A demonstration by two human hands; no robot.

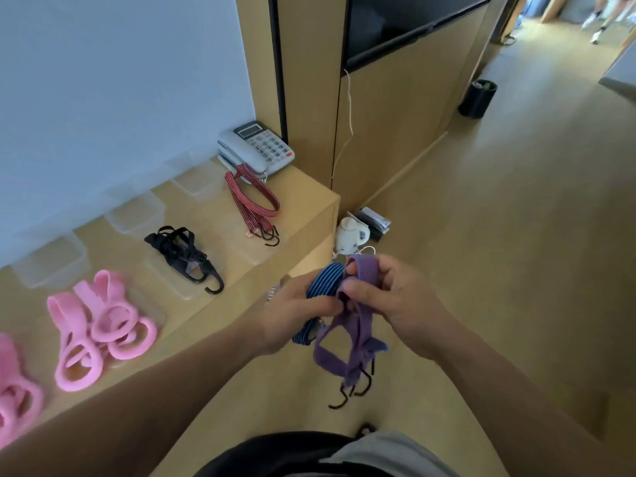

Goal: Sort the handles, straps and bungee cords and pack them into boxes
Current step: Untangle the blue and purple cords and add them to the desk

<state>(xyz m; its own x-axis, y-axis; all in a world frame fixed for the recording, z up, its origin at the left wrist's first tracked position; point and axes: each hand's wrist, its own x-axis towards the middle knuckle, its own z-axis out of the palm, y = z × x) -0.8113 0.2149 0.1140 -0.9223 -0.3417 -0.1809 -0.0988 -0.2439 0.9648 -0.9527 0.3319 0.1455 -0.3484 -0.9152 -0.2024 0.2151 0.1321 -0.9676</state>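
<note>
Over the floor, just off the counter's corner, my left hand (292,313) grips a blue-striped bungee cord (325,282). My right hand (395,304) pinches a bundle of purple bungee cords (358,342), whose black hooks (347,394) dangle below. On the wooden counter (303,208) lie red-striped bungee cords (251,197), a bundle of black straps with hooks (182,253), and pink looped handles (103,325). More pink handles (15,387) sit at the left edge.
Several clear plastic boxes (136,215) line the wall on the counter. A desk phone (256,148) stands at the counter's far end. On the floor are a white kettle (351,234) and a black bin (478,98). People's legs (600,15) show far right.
</note>
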